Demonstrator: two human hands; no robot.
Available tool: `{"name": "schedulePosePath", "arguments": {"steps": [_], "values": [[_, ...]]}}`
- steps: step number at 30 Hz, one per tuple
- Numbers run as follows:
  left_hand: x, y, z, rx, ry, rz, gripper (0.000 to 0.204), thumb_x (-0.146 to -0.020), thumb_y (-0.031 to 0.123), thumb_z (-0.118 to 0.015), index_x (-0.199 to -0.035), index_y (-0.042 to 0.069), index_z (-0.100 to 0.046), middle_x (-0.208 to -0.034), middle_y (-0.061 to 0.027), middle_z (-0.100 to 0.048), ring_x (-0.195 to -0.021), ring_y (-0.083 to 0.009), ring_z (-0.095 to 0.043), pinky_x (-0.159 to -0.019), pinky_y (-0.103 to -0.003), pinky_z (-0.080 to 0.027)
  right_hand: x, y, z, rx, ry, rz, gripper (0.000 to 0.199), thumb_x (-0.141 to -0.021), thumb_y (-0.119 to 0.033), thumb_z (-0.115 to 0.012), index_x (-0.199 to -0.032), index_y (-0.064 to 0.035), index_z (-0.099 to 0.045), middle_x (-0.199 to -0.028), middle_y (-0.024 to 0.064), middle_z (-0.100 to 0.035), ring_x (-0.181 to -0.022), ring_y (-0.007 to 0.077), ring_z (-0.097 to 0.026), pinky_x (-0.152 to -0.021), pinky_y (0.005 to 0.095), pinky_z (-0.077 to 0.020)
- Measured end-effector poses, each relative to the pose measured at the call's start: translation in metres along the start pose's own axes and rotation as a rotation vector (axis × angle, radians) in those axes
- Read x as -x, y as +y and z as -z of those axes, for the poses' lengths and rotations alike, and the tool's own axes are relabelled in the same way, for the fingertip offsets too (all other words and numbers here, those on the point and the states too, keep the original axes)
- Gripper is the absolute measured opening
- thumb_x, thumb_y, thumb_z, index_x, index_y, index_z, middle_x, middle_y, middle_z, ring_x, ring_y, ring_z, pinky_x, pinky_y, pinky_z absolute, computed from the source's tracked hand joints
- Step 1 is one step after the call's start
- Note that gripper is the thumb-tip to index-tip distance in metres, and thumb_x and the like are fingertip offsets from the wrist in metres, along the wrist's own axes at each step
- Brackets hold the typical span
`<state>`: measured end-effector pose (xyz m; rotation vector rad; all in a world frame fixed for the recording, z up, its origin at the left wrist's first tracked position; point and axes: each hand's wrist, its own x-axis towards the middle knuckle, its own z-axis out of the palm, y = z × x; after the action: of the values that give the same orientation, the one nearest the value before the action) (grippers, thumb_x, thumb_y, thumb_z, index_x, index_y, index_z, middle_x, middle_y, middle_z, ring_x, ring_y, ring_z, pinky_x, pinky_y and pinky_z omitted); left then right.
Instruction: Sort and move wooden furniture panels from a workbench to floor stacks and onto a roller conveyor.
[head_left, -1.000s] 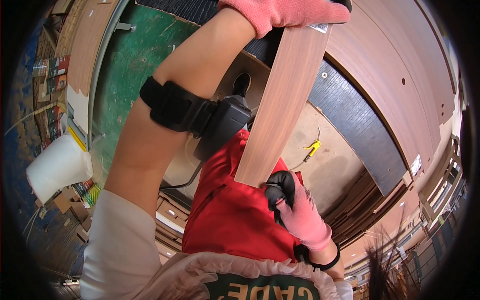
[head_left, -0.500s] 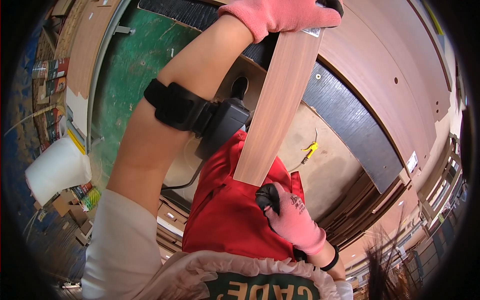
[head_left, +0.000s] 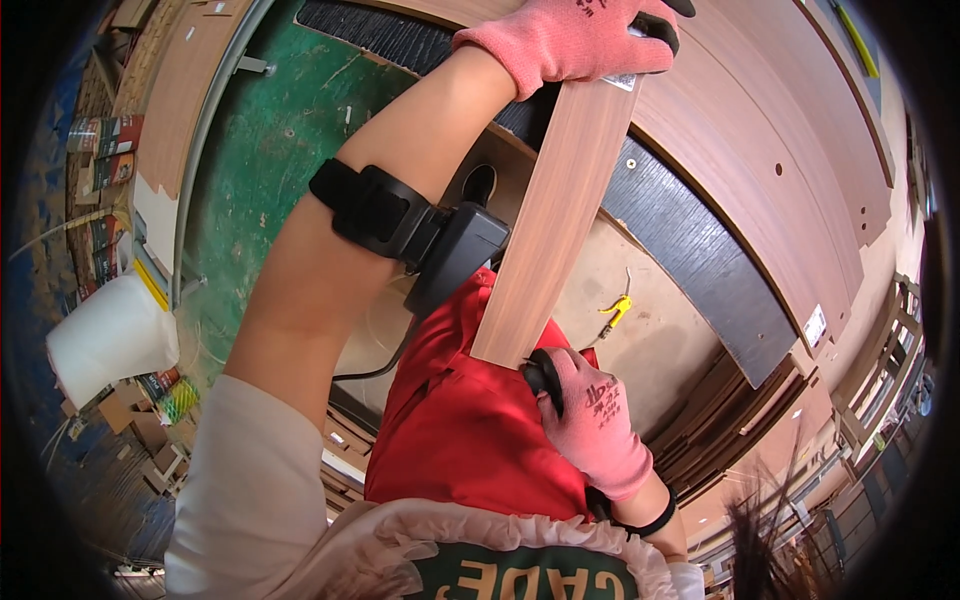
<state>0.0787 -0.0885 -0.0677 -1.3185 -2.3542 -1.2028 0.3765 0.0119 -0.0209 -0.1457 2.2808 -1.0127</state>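
A long, narrow wood-grain board slants from the top of the view down to my lap. My left hand, in a pink glove with black fingertips, grips its far end, beside a white label. At the near end my right hand, gloved the same way, is closed right by the board's lower right corner. The black fingertips are curled, and a small dark tip shows at them; I cannot make out what they hold. The board's near end lies over my red apron.
Wide wood-grain panels lie at the upper right, on a black-topped surface. A yellow air blow gun rests right of the board. Brown strips are stacked at lower right. A green surface and white bucket are left.
My right hand has come up slightly and closer to the board's near corner. My left hand and forearm have shifted slightly, with the grip on the board kept.
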Motion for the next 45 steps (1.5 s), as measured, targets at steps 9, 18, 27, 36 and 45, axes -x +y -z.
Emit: {"name": "schedulePosePath", "arguments": {"steps": [9,18,27,36,45], "values": [[0.0,0.002,0.002,-0.006,-0.005,0.007,0.015,-0.072,0.023,-0.062,-0.075,0.012,-0.07,-0.121,-0.0053,-0.061,-0.13,-0.0319,-0.039,-0.106,-0.058,-0.026,-0.017,0.001,0.019,-0.175,-0.048,-0.028,0.024,-0.077,-0.007,-0.062,-0.1,-0.0039,-0.054,-0.088,0.018,-0.061,-0.08,0.0373,-0.061,-0.068,0.0428,-0.0485],[0.001,-0.001,0.001,-0.044,-0.002,0.001,0.014,-0.072,0.024,-0.062,-0.074,0.011,-0.069,-0.12,-0.0047,-0.061,-0.13,-0.0319,-0.039,-0.106,-0.058,-0.026,-0.036,0.012,0.04,-0.467,0.099,-0.249,0.023,-0.081,-0.001,-0.055,-0.104,0.0003,-0.055,-0.076,0.0192,-0.058,-0.068,0.0295,-0.06,-0.064,0.0354,-0.0477],[0.001,-0.003,-0.004,-0.056,0.036,-0.028,0.016,-0.071,0.024,-0.061,-0.076,0.012,-0.069,-0.12,-0.0036,-0.062,-0.129,-0.031,-0.04,-0.104,-0.057,-0.027,-0.011,0.012,0.015,-0.603,-0.017,-0.173,0.024,-0.09,0.002,-0.044,-0.113,-0.0007,-0.051,-0.077,0.0017,-0.054,-0.057,0.0068,-0.051,-0.05,0.0218,-0.042],[0.001,0.001,-0.002,-0.053,0.025,-0.015,0.016,-0.071,0.025,-0.062,-0.077,0.012,-0.07,-0.121,-0.0034,-0.062,-0.13,-0.0305,-0.039,-0.104,-0.057,-0.027,-0.014,0.005,0.008,-0.621,0.029,-0.247,0.016,-0.091,0.001,-0.041,-0.103,-0.0014,-0.05,-0.072,0.0034,-0.053,-0.052,0.0079,-0.048,-0.048,0.0226,-0.0405],[0.002,0.001,-0.001,-0.057,0.024,-0.042,0.015,-0.072,0.024,-0.062,-0.075,0.011,-0.07,-0.121,-0.0039,-0.061,-0.13,-0.031,-0.039,-0.106,-0.058,-0.024,-0.009,-0.005,0.014,-0.572,-0.101,-0.352,0.016,-0.085,0.0,-0.053,-0.1,0.0005,-0.051,-0.084,0.0193,-0.063,-0.082,0.0396,-0.061,-0.07,0.0401,-0.0474]]}}
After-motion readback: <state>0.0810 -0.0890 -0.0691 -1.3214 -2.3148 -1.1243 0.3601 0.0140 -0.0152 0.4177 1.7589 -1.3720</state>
